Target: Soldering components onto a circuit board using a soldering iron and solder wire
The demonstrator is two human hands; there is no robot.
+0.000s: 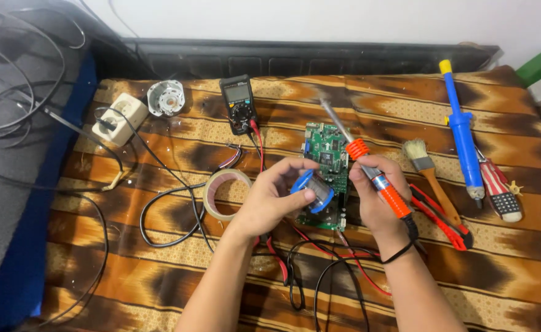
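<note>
My left hand (274,198) holds a blue spool of solder wire (315,190) over a green circuit board (327,150) that lies on the brown patterned cloth (159,283). My right hand (376,198) grips an orange-handled soldering iron (369,167), its metal tip pointing up and away above the board. The fingers of both hands meet near the spool. Red and black leads run under my wrists.
A black multimeter (238,103), a roll of tape (225,193), a white power socket (120,118) and a round metal part (166,97) lie to the left. On the right are a paintbrush (429,175), a red cutter (441,216) and a blue desoldering pump (462,135).
</note>
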